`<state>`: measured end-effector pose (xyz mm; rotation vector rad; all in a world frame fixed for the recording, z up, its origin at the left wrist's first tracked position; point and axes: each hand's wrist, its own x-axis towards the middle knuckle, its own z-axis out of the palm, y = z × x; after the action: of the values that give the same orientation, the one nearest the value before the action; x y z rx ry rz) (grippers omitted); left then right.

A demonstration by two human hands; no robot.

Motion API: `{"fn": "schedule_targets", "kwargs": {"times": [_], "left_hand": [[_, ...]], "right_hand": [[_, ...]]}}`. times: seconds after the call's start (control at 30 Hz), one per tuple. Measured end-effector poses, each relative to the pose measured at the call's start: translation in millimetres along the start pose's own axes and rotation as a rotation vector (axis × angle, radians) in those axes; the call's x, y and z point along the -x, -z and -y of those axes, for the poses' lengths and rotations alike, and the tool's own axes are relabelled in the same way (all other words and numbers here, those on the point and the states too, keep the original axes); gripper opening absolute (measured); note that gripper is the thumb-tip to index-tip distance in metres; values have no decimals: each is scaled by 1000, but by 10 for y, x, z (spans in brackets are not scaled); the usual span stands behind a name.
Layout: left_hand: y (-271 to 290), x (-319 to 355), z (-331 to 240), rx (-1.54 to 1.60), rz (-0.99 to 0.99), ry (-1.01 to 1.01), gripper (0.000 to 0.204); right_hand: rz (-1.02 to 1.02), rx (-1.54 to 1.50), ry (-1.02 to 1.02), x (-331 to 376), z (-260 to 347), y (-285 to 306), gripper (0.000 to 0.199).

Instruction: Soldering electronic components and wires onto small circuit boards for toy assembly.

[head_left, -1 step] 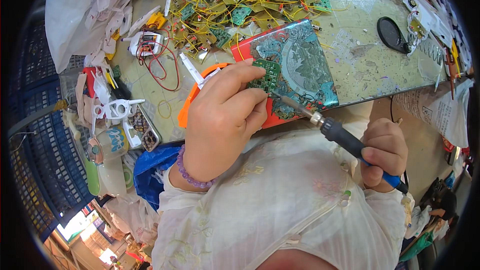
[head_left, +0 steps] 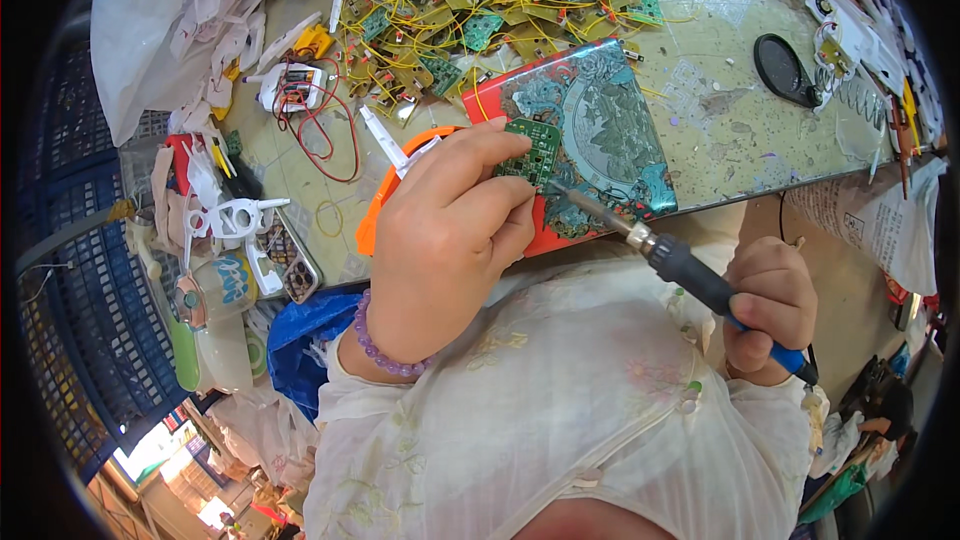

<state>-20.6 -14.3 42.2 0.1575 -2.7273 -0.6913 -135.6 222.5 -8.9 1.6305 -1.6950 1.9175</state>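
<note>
My left hand [head_left: 440,240] pinches a small green circuit board [head_left: 532,150] between thumb and fingers, held over a red tin with a teal pattern [head_left: 610,125]. A purple bead bracelet sits on that wrist. My right hand [head_left: 765,305] is closed round the dark and blue handle of a soldering iron [head_left: 690,275], low at the table's edge. The iron's metal tip [head_left: 562,192] reaches up and left to the board's lower edge. An orange plastic piece [head_left: 366,225] lies partly hidden under my left hand.
A heap of green circuit boards with yellow wires [head_left: 470,10] fills the back of the table. White plastic parts [head_left: 235,25] lie at the left, a black oval lid [head_left: 782,68] at the right. A blue crate [head_left: 70,280] stands left.
</note>
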Motion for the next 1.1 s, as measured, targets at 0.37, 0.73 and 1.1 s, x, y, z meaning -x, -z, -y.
{"fn": "schedule_targets", "kwargs": {"times": [0.37, 0.73, 1.1], "left_hand": [[2, -19, -17, 38, 10, -3, 15], [5, 21, -62, 81, -6, 77, 10], [116, -5, -23, 118, -88, 46, 32]], "right_hand": [[-512, 73, -219, 177, 32, 186, 29], [-1190, 945, -150, -234, 209, 1926, 18], [-638, 618, -587, -332, -793, 1554, 21]]}}
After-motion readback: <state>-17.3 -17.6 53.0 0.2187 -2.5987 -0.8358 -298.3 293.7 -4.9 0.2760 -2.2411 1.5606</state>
